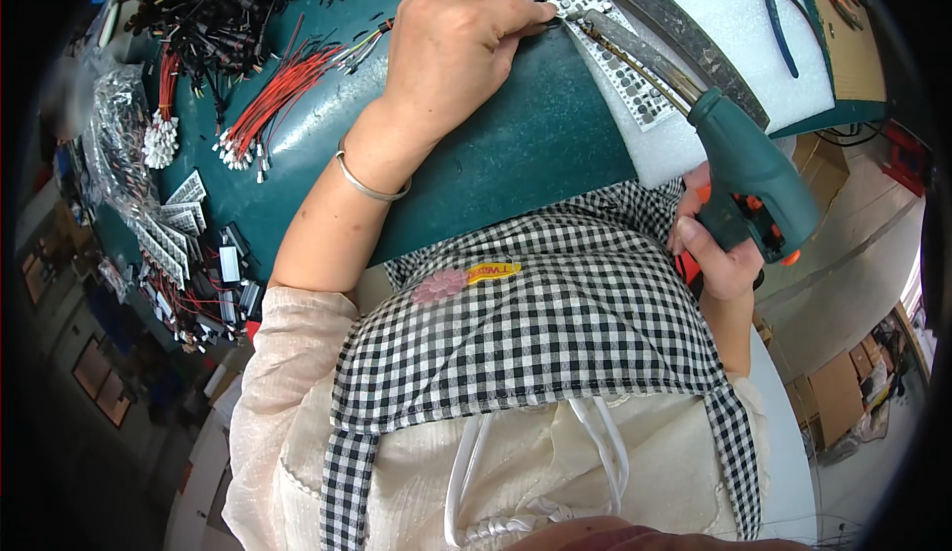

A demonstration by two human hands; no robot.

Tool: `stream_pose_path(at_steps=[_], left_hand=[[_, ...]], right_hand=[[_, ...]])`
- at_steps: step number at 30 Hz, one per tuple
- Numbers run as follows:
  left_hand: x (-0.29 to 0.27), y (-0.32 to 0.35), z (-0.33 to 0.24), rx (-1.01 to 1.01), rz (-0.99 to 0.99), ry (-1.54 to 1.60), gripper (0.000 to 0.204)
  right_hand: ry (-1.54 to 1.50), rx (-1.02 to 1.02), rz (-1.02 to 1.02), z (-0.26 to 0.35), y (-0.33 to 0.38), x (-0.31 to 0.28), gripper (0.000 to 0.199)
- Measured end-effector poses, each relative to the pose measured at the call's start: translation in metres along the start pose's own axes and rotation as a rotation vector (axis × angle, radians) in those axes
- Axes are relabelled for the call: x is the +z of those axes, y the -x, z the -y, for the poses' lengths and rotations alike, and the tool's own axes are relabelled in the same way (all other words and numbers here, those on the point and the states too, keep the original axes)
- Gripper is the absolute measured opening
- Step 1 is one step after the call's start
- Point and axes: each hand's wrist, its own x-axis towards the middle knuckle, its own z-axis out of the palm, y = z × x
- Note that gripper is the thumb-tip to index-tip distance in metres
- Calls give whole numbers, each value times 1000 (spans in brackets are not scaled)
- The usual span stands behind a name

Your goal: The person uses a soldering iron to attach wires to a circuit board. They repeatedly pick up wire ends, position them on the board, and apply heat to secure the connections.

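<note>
Holding a green powered driver [751,176] in my right hand [716,253], I have my fingers wrapped tight around its pistol grip, low at the near edge of the white foam pad [734,15]. Its long metal shaft [635,55] runs up and to the left across that pad, and the tip meets the strip of perforated metal pieces [595,15] lying on the foam. My left hand [451,50] rests knuckles up on the green bench top [516,144] just left of the pad, fingers curled and pinched together at the pad's left edge, right where the driver tip lands; what they pinch is too small to make out. So the work point lies up and left of my right grip, along the shaft's long axis, and my left hand is by far the nearer one to it. A silver bangle [369,182] circles my left wrist. Farther left of the pad lie a bundle of red wires [283,100], a heap of black cables [213,5] and small white connectors [161,139]. Blue-handled pliers [778,20] lie on the pad's far right.
</note>
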Motion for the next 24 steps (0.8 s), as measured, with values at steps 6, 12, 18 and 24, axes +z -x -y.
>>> stream_pose_path(at_steps=[6, 12, 18, 24], left_hand=[[-1, 0, 0, 3, 2, -9, 19], [-1, -1, -1, -12, 10, -8, 19], [1, 0, 2, -25, 59, -27, 18], [1, 2, 4, -18, 39, -12, 18]], right_hand=[[-2, -96, 72, -9, -1, -10, 42], [-173, -68, -56, 6, -5, -6, 56], [-230, -138, -25, 7, -12, -7, 67], [-197, -271, -31, 4, -31, 7, 69]])
